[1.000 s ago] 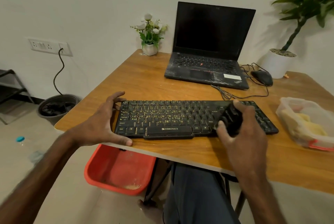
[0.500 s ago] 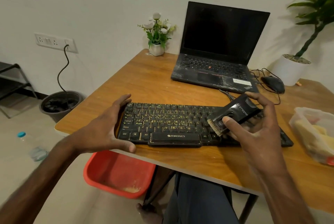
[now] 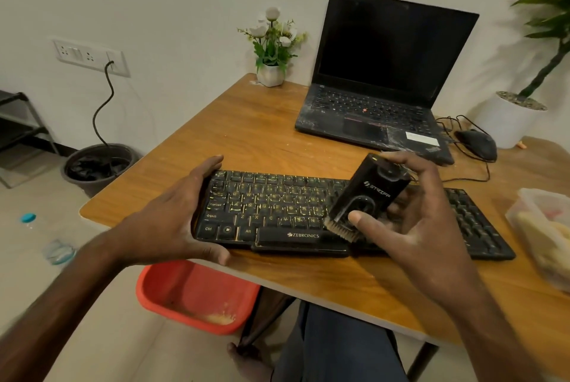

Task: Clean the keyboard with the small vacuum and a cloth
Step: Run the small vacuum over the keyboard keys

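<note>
Right hand (image 3: 410, 227) wrapped round the vacuum (image 3: 368, 190): thumb on its face, fingers behind. Left hand (image 3: 172, 221) clamps the keyboard (image 3: 277, 208) at its 9 o'clock end, thumb on the near edge, fingers over the far corner.

Table (image 3: 262, 137): laptop (image 3: 379, 110) at 1 o'clock, keyboard along the 6 o'clock edge, plastic box (image 3: 524, 196) at 3 o'clock. Vacuum is tilted with its brush (image 3: 339, 229) down at the bottom key row, by the spacebar's right end. Can't tell if it's touching or just above.

My read: vacuum pass is partway at best. Pale grit shows between keys on the 9 o'clock half. Cloth wipe not started. Something yellow in the box may be the cloth, can't confirm.

Hidden or unclear:
- keys under my right hand
- whether the vacuum is running
- the box, which is cut off by the frame
- far-row key legends, too blurred to read
</note>
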A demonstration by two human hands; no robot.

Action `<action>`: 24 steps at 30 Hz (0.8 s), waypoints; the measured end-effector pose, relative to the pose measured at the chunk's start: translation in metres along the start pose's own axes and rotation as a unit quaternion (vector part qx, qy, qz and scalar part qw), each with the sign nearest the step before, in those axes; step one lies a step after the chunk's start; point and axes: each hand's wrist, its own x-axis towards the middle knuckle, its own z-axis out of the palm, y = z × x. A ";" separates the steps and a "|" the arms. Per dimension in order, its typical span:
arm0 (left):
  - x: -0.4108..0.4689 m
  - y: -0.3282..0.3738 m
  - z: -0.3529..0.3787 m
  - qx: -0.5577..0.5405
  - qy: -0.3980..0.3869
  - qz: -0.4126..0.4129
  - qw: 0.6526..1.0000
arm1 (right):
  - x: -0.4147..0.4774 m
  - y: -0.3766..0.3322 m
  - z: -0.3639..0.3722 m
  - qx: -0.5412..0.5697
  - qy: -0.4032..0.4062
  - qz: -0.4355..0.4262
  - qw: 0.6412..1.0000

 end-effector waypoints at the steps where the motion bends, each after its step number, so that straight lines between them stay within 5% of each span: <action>1: 0.000 0.000 -0.001 -0.005 -0.001 0.001 1.000 | 0.001 0.000 0.000 -0.021 -0.013 -0.010 1.000; 13: 0.000 0.001 -0.002 -0.017 -0.001 -0.008 1.000 | 0.031 0.012 -0.019 -0.061 0.019 -0.068 0.996; 24: 0.005 0.002 -0.006 -0.038 -0.016 -0.028 0.999 | 0.107 0.037 -0.006 -0.189 -0.177 -0.157 0.953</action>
